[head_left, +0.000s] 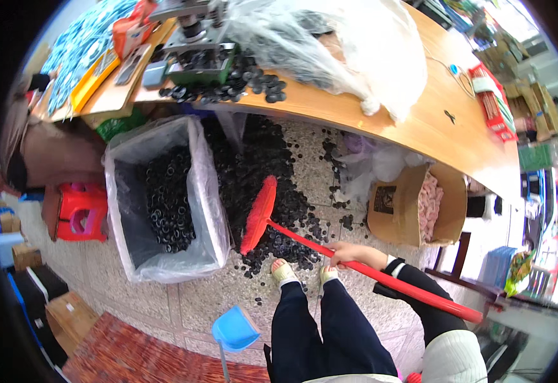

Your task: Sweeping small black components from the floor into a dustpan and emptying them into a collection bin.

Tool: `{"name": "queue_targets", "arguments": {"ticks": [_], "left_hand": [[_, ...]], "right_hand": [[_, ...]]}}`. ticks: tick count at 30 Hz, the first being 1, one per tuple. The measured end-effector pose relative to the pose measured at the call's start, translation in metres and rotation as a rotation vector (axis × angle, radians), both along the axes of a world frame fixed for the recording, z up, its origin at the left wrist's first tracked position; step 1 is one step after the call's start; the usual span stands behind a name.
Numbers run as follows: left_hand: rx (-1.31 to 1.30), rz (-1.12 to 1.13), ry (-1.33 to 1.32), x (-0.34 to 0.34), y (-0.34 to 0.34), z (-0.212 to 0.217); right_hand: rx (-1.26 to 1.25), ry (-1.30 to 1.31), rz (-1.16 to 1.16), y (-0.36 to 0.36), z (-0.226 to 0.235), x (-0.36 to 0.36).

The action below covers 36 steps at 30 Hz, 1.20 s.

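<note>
1. The broom (259, 214) has a glossy red plastic handle and red bristles that look matt.
2. The surface (419, 108) is smooth wood with a light sheen.
3. The floor (228, 297) is speckled stone tile, matt and rough-looking.
4. The black rings (279, 191) heaped on the floor look like dull rubber or plastic.
5. The bin liner (205, 191) is thin, translucent, crinkled plastic film.
6. The box (406, 204) is plain brown cardboard, matt.
7. The dustpan (234, 329) is smooth blue plastic.
8. The stool (81, 210) is shiny red plastic.

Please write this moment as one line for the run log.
right hand grips red broom | broom head on black rings on floor | left hand not visible | blue dustpan beside feet | lined bin holds rings
</note>
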State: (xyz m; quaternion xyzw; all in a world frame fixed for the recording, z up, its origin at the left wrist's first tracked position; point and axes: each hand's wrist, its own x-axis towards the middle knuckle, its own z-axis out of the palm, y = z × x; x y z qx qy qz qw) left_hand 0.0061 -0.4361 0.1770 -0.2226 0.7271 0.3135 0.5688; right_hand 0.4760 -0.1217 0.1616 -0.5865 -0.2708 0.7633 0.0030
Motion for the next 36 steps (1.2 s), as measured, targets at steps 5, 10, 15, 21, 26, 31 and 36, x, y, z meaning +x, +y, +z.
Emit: {"name": "queue_targets", "arguments": {"ticks": [5, 10, 15, 21, 26, 31, 36], "left_hand": [[-0.011, -0.22, 0.056, -0.008, 0.027, -0.003], [-0.022, -0.418, 0.077, -0.014, 0.051, -0.007], [-0.056, -0.533, 0.129, -0.034, 0.055, -0.004], [-0.102, -0.646, 0.169, -0.05, 0.051, 0.005], [-0.109, -0.768, 0.216, -0.063, 0.043, 0.017], [-0.015, -0.958, 0.211, -0.062, 0.044, 0.004], [0.102, -1.139, 0.186, -0.049, 0.047, -0.012]], "right_hand": [[0.002, 0.104, -0.153, -0.017, 0.046, 0.036], [0.104, 0.041, -0.259, 0.013, 0.028, 0.094], [0.288, -0.1, -0.317, 0.079, -0.015, 0.104], [0.597, -0.065, -0.413, 0.104, -0.096, 0.168], [0.474, 0.033, -0.867, 0.068, -0.062, 0.108], [0.183, 0.006, -0.705, -0.016, -0.08, 0.123], [0.428, -0.05, -0.691, -0.132, -0.063, 0.111]]}}
